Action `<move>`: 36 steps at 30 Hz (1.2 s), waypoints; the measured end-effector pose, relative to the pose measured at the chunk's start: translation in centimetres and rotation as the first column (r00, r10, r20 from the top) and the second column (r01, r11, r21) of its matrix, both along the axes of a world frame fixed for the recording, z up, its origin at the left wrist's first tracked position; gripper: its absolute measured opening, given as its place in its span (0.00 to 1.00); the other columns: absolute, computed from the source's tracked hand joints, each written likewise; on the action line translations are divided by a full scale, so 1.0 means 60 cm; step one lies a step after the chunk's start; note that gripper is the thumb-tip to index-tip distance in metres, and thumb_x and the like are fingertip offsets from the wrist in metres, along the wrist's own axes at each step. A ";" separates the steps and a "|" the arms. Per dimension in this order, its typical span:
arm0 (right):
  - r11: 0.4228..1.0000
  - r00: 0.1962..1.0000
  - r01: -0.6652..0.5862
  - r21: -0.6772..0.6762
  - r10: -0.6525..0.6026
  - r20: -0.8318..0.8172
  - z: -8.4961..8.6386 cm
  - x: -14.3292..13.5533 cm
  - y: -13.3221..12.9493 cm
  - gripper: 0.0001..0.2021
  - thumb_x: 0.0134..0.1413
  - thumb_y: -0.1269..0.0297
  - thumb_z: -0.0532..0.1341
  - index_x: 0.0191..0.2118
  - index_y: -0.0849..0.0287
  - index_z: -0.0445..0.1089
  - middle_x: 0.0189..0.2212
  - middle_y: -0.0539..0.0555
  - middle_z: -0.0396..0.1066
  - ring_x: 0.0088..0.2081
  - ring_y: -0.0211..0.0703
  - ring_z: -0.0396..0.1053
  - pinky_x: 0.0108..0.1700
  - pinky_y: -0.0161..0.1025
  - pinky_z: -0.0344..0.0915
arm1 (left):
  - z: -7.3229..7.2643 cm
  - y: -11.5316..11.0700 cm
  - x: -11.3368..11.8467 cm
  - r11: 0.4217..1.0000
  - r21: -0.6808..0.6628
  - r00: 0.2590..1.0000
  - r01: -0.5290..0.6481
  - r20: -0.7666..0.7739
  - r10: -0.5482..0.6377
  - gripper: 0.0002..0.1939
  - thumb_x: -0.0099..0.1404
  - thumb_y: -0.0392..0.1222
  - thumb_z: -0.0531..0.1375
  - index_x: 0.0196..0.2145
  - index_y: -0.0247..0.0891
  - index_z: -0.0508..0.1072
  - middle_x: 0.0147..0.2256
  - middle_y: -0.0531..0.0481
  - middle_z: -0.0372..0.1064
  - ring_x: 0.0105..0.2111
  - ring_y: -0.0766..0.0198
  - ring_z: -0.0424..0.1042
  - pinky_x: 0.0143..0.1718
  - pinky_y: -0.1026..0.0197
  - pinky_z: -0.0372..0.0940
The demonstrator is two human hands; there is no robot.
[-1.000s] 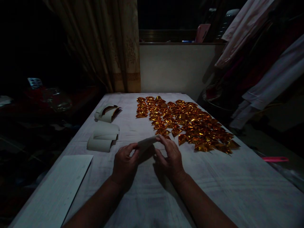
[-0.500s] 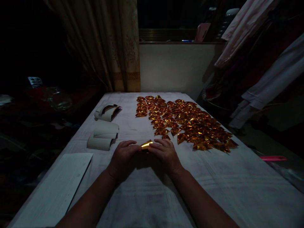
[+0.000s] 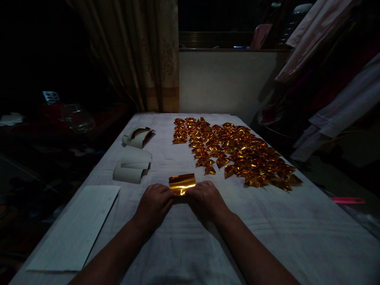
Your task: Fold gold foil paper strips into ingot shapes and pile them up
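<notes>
A sheet of shiny gold foil paper [image 3: 182, 183] lies between my hands near the middle of the table, its near edge curled over. My left hand [image 3: 156, 201] pinches its left near corner, fingers closed. At the opposite corner my right hand [image 3: 207, 198] grips the same sheet, its fingers bent round the edge. Beyond them spreads a large group of folded gold foil pieces [image 3: 237, 152], pointed at the ends. One folded piece [image 3: 210, 170] lies closest to my right hand.
Curved grey-white card pieces [image 3: 130, 174] rest on the left of the cloth-covered table [image 3: 166, 245]. Nearer is a flat white board [image 3: 78, 225]. A curtain [image 3: 154, 59] hangs behind, clothes [image 3: 341, 107] hang at right, and a pink handle [image 3: 347, 200] shows beyond the right edge.
The gold foil, formerly a narrow roll between my fingers, now shows a wider, flatter face. My hands have turned knuckles-up and lowered slightly. The whole view has shifted a little.
</notes>
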State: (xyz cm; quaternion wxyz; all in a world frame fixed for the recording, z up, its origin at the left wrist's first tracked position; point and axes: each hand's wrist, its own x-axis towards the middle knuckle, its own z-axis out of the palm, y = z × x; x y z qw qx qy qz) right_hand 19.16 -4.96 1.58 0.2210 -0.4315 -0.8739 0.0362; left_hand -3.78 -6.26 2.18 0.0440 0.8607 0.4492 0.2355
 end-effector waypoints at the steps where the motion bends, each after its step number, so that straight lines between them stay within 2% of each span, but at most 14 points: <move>1: 0.999 0.999 0.034 -0.009 -0.034 -0.003 -0.002 0.003 0.002 0.03 0.59 0.66 0.64 0.37 0.53 0.77 0.33 0.50 0.78 0.36 0.41 0.72 0.40 0.39 0.57 | -0.001 0.001 0.002 1.000 -0.017 1.000 -0.026 0.011 0.026 0.06 0.67 0.40 0.59 0.38 0.42 0.77 0.36 0.47 0.76 0.37 0.56 0.72 0.41 0.53 0.63; 4: 0.990 0.991 0.132 -0.055 -0.133 -0.019 -0.006 0.008 0.005 0.03 0.59 0.64 0.65 0.35 0.54 0.77 0.35 0.51 0.77 0.37 0.43 0.71 0.40 0.39 0.57 | -0.001 0.005 0.009 0.993 -0.082 0.996 -0.090 0.011 0.091 0.08 0.68 0.43 0.59 0.34 0.40 0.76 0.33 0.47 0.74 0.36 0.57 0.70 0.40 0.53 0.62; 8: 0.966 0.971 0.229 -0.116 -0.235 -0.037 -0.005 0.005 0.007 0.07 0.59 0.63 0.65 0.30 0.55 0.74 0.30 0.50 0.73 0.35 0.42 0.69 0.38 0.38 0.56 | 0.004 0.006 0.019 0.977 -0.105 0.983 -0.184 -0.017 0.184 0.09 0.67 0.42 0.57 0.30 0.39 0.73 0.30 0.48 0.72 0.35 0.56 0.68 0.39 0.53 0.60; 12: 0.937 0.940 0.334 -0.105 -0.339 -0.031 -0.007 -0.002 0.013 0.10 0.57 0.61 0.66 0.27 0.56 0.72 0.27 0.51 0.71 0.33 0.43 0.67 0.36 0.39 0.54 | 0.004 0.007 0.025 0.969 -0.088 0.973 -0.231 -0.041 0.228 0.11 0.67 0.43 0.57 0.27 0.40 0.70 0.29 0.48 0.70 0.34 0.55 0.67 0.38 0.53 0.59; 21: 0.914 0.912 0.406 -0.018 -0.404 0.079 -0.013 -0.011 0.016 0.13 0.59 0.55 0.66 0.28 0.56 0.71 0.29 0.52 0.72 0.35 0.45 0.68 0.36 0.40 0.54 | 0.002 0.006 0.028 0.961 -0.071 0.960 -0.267 -0.106 0.259 0.08 0.66 0.42 0.57 0.29 0.39 0.69 0.30 0.47 0.69 0.36 0.52 0.68 0.40 0.51 0.61; 24: 0.902 0.899 0.429 -0.035 -0.423 0.111 -0.009 -0.016 0.019 0.13 0.60 0.54 0.65 0.28 0.56 0.72 0.29 0.54 0.72 0.34 0.46 0.69 0.35 0.41 0.54 | -0.002 0.005 0.028 0.959 -0.046 0.958 -0.281 -0.065 0.278 0.06 0.66 0.40 0.58 0.39 0.38 0.72 0.35 0.46 0.72 0.39 0.52 0.70 0.42 0.50 0.63; 27: 0.884 0.881 0.462 -0.071 -0.448 0.152 -0.001 -0.022 0.020 0.13 0.61 0.54 0.65 0.30 0.57 0.73 0.30 0.55 0.72 0.34 0.46 0.69 0.34 0.40 0.55 | -0.004 0.002 0.028 0.973 0.060 0.974 -0.223 -0.017 0.225 0.17 0.67 0.38 0.57 0.53 0.39 0.70 0.47 0.42 0.72 0.46 0.51 0.70 0.47 0.49 0.64; 30: 0.867 0.861 0.487 -0.108 -0.456 0.227 0.009 -0.027 0.021 0.13 0.62 0.53 0.63 0.33 0.58 0.75 0.33 0.57 0.74 0.36 0.46 0.70 0.35 0.39 0.56 | -0.002 -0.001 0.032 0.990 0.138 0.997 -0.038 -0.059 0.047 0.16 0.71 0.39 0.54 0.53 0.42 0.73 0.56 0.42 0.69 0.57 0.50 0.65 0.57 0.45 0.60; 33: 0.856 0.844 0.500 -0.131 -0.447 0.298 0.017 -0.031 0.023 0.14 0.64 0.52 0.61 0.35 0.58 0.75 0.35 0.57 0.75 0.39 0.47 0.71 0.36 0.39 0.57 | -0.003 -0.005 0.034 0.987 0.101 0.986 0.123 -0.124 -0.110 0.18 0.73 0.43 0.52 0.56 0.41 0.72 0.56 0.45 0.72 0.60 0.51 0.64 0.64 0.43 0.52; 36: 0.852 0.838 0.503 -0.144 -0.440 0.322 0.020 -0.033 0.028 0.16 0.65 0.52 0.59 0.35 0.58 0.76 0.35 0.58 0.75 0.39 0.47 0.72 0.36 0.38 0.57 | -0.009 -0.008 0.033 0.986 0.068 0.978 0.152 -0.155 -0.140 0.20 0.74 0.47 0.51 0.58 0.38 0.70 0.56 0.45 0.72 0.58 0.53 0.68 0.66 0.43 0.49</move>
